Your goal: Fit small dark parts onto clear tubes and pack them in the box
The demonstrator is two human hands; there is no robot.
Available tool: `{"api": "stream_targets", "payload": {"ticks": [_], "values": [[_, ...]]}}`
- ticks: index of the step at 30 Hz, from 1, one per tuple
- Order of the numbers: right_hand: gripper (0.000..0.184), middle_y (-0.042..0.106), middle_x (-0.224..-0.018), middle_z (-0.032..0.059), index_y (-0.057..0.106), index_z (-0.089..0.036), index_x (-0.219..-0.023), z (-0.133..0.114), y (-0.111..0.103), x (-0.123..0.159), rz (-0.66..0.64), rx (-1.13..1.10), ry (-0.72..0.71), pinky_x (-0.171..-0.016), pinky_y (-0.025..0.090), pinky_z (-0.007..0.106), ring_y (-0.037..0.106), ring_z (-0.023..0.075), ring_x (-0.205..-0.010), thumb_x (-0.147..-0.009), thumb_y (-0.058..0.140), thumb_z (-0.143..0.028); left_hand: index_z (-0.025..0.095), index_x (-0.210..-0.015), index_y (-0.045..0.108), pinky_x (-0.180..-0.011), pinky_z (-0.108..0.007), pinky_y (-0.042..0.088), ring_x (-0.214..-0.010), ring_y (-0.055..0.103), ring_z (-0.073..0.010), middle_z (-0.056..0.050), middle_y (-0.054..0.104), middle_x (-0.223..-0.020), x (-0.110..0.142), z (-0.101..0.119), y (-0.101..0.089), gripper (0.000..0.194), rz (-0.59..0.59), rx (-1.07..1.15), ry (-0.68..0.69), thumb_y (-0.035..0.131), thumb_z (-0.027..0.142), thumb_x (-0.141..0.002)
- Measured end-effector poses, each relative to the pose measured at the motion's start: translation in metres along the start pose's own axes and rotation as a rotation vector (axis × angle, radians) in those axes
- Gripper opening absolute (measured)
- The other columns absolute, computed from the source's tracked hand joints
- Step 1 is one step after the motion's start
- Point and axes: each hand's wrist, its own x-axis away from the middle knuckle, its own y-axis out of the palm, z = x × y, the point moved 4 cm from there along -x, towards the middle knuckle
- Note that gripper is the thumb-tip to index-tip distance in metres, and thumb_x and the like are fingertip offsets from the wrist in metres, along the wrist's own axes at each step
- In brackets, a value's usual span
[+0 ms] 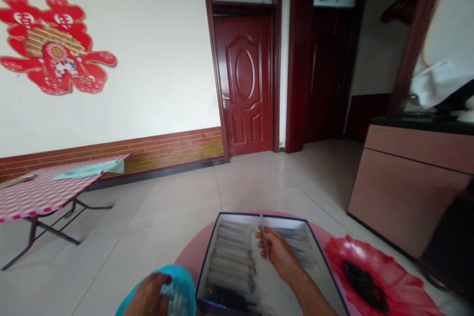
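A shallow box (207, 256) with a dark blue rim lies on a round pink table (188, 256) right below me; rows of thin grey-white stick-like items fill its left side. My right hand (278, 253) hovers over the box, fingers pinched on one thin pale stick (263, 234) that points up and away. My left hand (148, 297) is at the bottom edge, closed on a turquoise plastic bag (183, 284) that holds more pale sticks.
A large red flower print (370, 276) covers the table's right side. A folding table with a pink checked cloth (40, 192) stands at left. A brown cabinet (407, 182) stands at right. Beige floor tiles lead to red doors (246, 84) ahead.
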Motion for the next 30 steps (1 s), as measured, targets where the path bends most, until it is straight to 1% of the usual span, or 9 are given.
{"api": "stream_targets", "payload": {"ticks": [4,6,10,12,14,17,22,27,30], "values": [[0.024,0.06,-0.065,-0.0028,0.062,-0.019,-0.084,-0.001,0.004,0.005,-0.035,0.052,0.006,-0.057,0.045,0.025,0.057,0.0109,-0.061,-0.06,0.063,-0.022,0.019,-0.098,0.061,-0.086,-0.027,0.044,-0.095,0.058,-0.0167,-0.006,0.063,-0.102,-0.009,0.047,-0.005,0.029,0.157,0.21,0.133,0.039,0.018,-0.079],[0.023,0.059,-0.064,-0.0036,0.063,-0.019,-0.083,-0.001,0.005,0.006,-0.042,0.089,0.003,-0.057,0.043,0.023,0.056,0.0099,-0.061,-0.061,0.066,-0.024,0.021,-0.098,0.06,-0.084,-0.027,0.044,-0.093,0.059,-0.0168,-0.005,0.064,-0.097,-0.017,0.086,0.0,0.027,0.125,0.32,0.203,0.039,0.023,-0.081],[0.026,0.062,-0.069,-0.002,0.064,-0.018,-0.085,0.0,0.007,0.007,-0.086,0.158,-0.003,-0.057,0.04,0.021,0.056,0.0095,-0.063,-0.062,0.069,-0.028,0.019,-0.105,0.057,-0.082,-0.029,0.043,-0.092,0.057,-0.0198,-0.008,0.063,-0.098,-0.037,0.158,0.018,0.029,0.022,0.385,0.219,0.045,0.026,-0.08],[0.026,0.064,-0.07,-0.0011,0.064,-0.018,-0.086,0.002,0.01,0.008,-0.151,0.166,0.006,-0.059,0.04,0.022,0.057,0.0101,-0.064,-0.063,0.069,-0.032,0.017,-0.112,0.054,-0.086,-0.032,0.04,-0.098,0.055,-0.0225,-0.011,0.06,-0.105,-0.046,0.182,0.024,0.034,0.008,0.318,0.223,0.044,0.027,-0.082],[0.027,0.065,-0.072,-0.0006,0.063,-0.019,-0.085,0.003,0.012,0.009,-0.196,0.155,0.015,-0.059,0.04,0.022,0.058,0.0105,-0.064,-0.064,0.068,-0.034,0.018,-0.108,0.057,-0.083,-0.033,0.04,-0.093,0.056,-0.0222,-0.011,0.061,-0.1,-0.052,0.198,0.027,0.031,-0.052,0.272,0.282,0.037,0.026,-0.085],[0.029,0.066,-0.071,-0.0008,0.063,-0.019,-0.083,0.003,0.012,0.009,-0.175,0.144,0.017,-0.059,0.039,0.022,0.058,0.0109,-0.064,-0.061,0.07,-0.036,0.019,-0.098,0.059,-0.074,-0.03,0.042,-0.081,0.058,-0.0198,-0.01,0.061,-0.088,-0.057,0.209,0.027,0.031,-0.113,0.258,0.384,0.031,0.024,-0.088],[0.03,0.068,-0.075,0.0013,0.063,-0.018,-0.08,0.002,0.011,0.008,-0.1,0.219,-0.01,-0.059,0.04,0.023,0.061,0.0134,-0.069,-0.06,0.069,-0.04,0.019,-0.114,0.05,-0.078,-0.032,0.042,-0.088,0.056,-0.0215,-0.01,0.058,-0.098,-0.07,0.21,0.029,0.035,-0.123,0.148,0.525,0.039,0.017,-0.081],[0.034,0.069,-0.085,0.0044,0.059,-0.021,-0.094,-0.016,-0.017,-0.001,0.232,0.314,-0.172,-0.057,0.046,0.027,0.064,0.017,-0.071,-0.065,0.061,-0.037,0.016,-0.1,0.057,-0.085,-0.034,0.04,-0.096,0.052,-0.0218,-0.009,0.057,-0.099,-0.097,0.186,0.042,0.031,-0.106,0.044,0.446,0.04,0.007,-0.076],[0.028,0.068,-0.086,0.0024,0.059,-0.023,-0.093,-0.038,-0.041,-0.007,0.295,0.408,-0.283,-0.057,0.046,0.027,0.063,0.0162,-0.071,-0.068,0.055,-0.035,0.013,-0.089,0.061,-0.084,-0.036,0.04,-0.096,0.052,-0.0245,-0.011,0.057,-0.096,-0.105,0.169,0.049,0.029,-0.104,0.07,0.373,0.039,0.001,-0.074]]}}
